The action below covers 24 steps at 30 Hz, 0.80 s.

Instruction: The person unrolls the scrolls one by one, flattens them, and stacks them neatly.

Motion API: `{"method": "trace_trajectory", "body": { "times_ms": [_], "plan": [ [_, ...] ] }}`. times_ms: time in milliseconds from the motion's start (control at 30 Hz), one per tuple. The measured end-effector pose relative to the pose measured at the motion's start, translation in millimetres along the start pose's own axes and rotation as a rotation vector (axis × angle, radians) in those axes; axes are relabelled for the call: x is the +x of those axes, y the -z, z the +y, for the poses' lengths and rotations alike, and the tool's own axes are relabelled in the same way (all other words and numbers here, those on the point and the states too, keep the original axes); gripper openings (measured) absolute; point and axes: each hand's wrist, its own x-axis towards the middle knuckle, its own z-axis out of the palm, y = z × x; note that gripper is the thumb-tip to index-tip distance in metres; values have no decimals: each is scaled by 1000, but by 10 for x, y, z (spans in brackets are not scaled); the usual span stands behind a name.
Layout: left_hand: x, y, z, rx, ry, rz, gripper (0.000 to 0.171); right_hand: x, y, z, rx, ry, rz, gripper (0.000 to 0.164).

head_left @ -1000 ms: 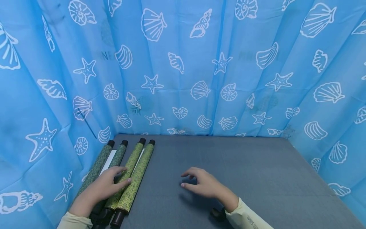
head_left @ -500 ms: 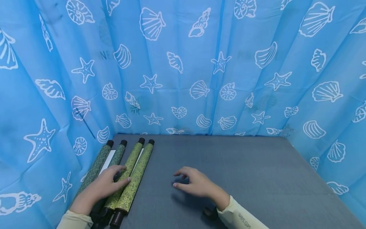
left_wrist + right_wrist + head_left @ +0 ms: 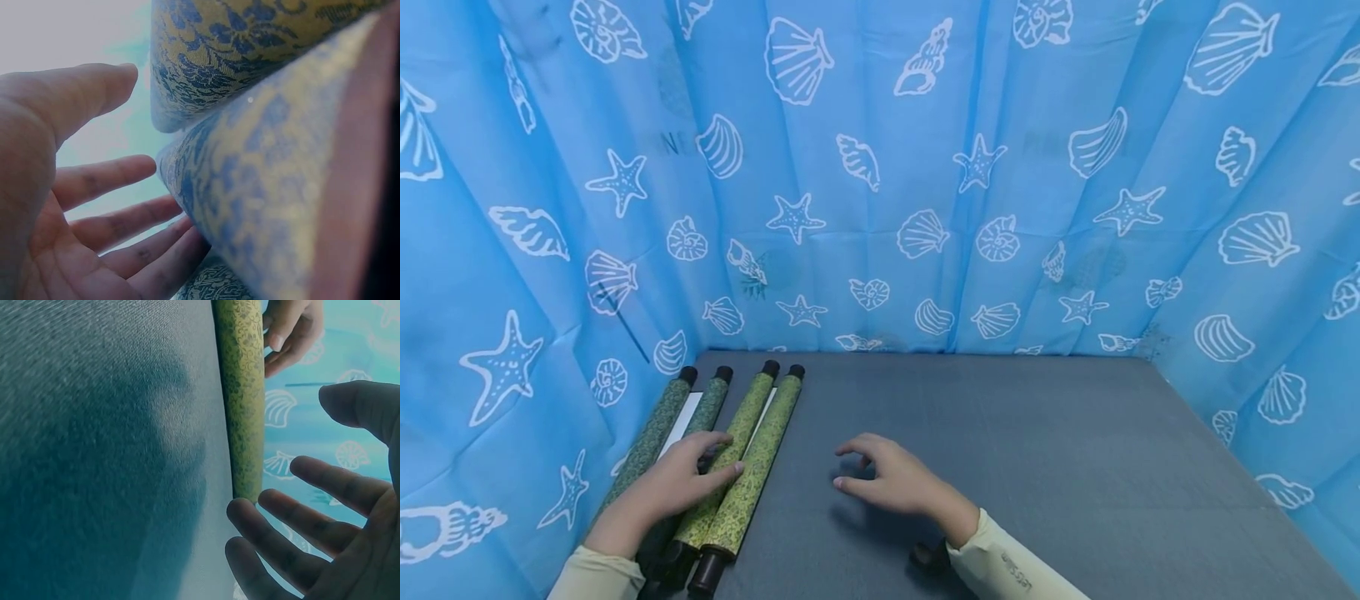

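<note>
Scrolls (image 3: 761,458), yellow-green, beneath my left hand (image 3: 676,479)
It spreads loosely over them; my right hand (image 3: 897,477), likewise relaxed, hovers near them above the grey surface (image 3: 1052,450).

R grip (image 3: 891,477) has clr table (image 3: 1037,442) fwd, w/ rolls (image 3: 765,437) blocking L.

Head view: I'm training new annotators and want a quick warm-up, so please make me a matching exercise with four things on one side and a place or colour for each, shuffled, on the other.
Things
1. Right hand
2. Curtain
3. Left hand
4. Tabletop

Places and colours
A. At the yellow-green rolls
B. Plain grey
C. Blue, patterned in white
D. To the right of the rolls, touching none of them

Right pairs: 1-D, 2-C, 3-A, 4-B
</note>
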Motion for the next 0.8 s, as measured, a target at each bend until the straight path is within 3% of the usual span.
{"method": "trace_trajectory", "body": {
  "times_ms": [267, 800],
  "plan": [
    [3, -15, -28, -41, 6, -11, 65, 56, -66, -42, 8, -4, -12, 48],
    [66, -39, -50, -46, -49, -17, 59, 234, -236, -114, -13, -13, -56, 52]
  ]
}}
